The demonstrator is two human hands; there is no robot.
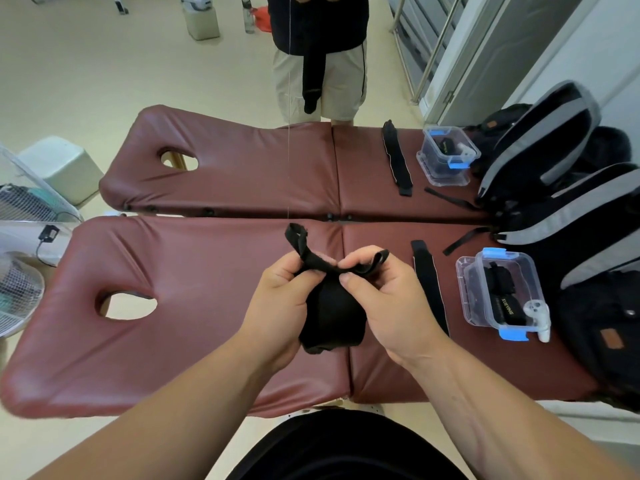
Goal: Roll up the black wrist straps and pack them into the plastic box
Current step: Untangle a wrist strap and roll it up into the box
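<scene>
I hold a black wrist strap (pixel 330 313) above the near maroon table (pixel 194 341), its body bunched into a thick roll between my palms. My left hand (pixel 280 303) grips the roll from the left, and the strap's thin loop end sticks up past its fingers. My right hand (pixel 384 303) pinches the strap's narrow tail at the top of the roll. A second black strap (pixel 431 289) lies flat on the table just right of my right hand. The clear plastic box (pixel 502 292) with blue latches stands open further right and holds a rolled black strap.
A second maroon table (pixel 225 168) across from me carries another flat strap (pixel 396 157) and another clear box (pixel 446 157). A person (pixel 318 57) stands behind it holding a strap. Black and grey backpacks (pixel 568 188) crowd the right side. Fans (pixel 20 258) stand at the left.
</scene>
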